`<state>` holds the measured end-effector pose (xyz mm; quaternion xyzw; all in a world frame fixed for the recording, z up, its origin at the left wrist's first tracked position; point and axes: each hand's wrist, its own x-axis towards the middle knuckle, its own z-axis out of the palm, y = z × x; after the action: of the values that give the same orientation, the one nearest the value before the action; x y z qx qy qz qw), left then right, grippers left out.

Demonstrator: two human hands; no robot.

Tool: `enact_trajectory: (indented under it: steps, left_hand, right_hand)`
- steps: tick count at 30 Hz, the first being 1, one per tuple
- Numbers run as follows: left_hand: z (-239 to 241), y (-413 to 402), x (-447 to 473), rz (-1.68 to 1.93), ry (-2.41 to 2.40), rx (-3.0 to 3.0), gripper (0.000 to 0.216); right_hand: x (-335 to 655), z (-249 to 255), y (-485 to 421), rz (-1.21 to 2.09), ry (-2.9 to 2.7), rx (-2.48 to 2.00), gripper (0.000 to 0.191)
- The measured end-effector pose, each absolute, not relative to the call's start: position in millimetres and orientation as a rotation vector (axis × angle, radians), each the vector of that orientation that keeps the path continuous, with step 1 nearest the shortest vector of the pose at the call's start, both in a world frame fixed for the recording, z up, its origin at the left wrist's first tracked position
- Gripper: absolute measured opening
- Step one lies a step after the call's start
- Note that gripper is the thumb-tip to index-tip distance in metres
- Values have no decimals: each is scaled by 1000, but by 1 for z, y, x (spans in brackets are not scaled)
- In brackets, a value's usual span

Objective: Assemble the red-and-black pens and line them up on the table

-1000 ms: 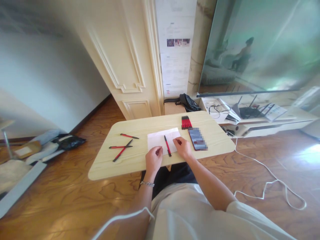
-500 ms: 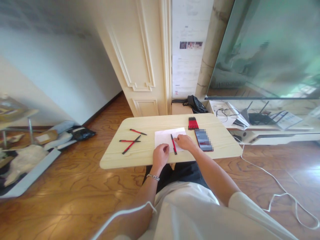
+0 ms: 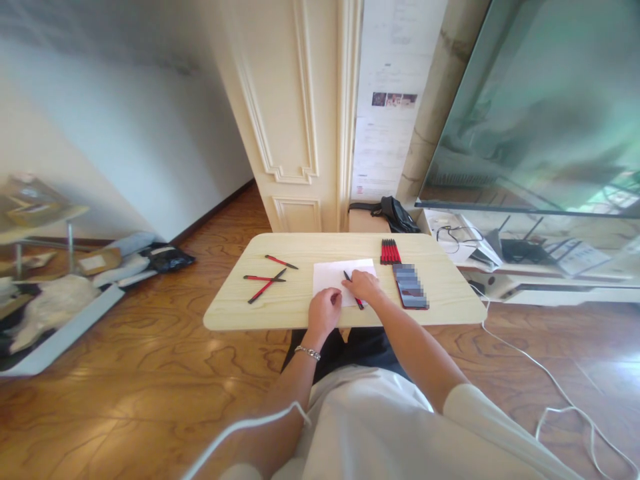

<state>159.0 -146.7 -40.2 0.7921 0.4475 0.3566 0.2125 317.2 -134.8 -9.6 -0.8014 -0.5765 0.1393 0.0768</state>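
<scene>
A red and black pen [image 3: 360, 304] lies slantwise over a white sheet of paper [image 3: 330, 272]. My right hand [image 3: 364, 285] is closed over the pen's middle, its fingers around the barrel and both pen ends showing. My left hand [image 3: 324, 311] rests on the lower left of the sheet with its fingers curled in; nothing shows in them. Further left are three loose pens: one pen [image 3: 281, 262] by itself, and a second pen [image 3: 255, 277] crossed with a third pen [image 3: 259, 293].
Several red and black pens [image 3: 390, 252] stand side by side in a row at the table's back right. A phone [image 3: 411, 287] lies just in front of them. The pale table [image 3: 225, 310] has rounded corners. A white cable [image 3: 520, 350] runs past its right edge.
My right hand has moved onto the pen on the paper and closed over it. The pen has tilted, its near end swinging right. My left hand stays by the sheet. The view has shifted slightly.
</scene>
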Motion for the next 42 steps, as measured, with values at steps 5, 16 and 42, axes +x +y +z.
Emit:
enact_trajectory:
  steps: [5,16,42]
  left_hand:
    - [-35,-148,158,1006,1210,2113,16]
    - [-18,-180,179,987,798,1406,40]
    - [-22,-205,186,932,658,953,33]
  right_hand:
    - [322,-7,-143,438,-1652,-2266,39]
    - [303,-6,-189,1128,-1083,-1258,40]
    - [293,-3,-197,1049,-852,-1165,43]
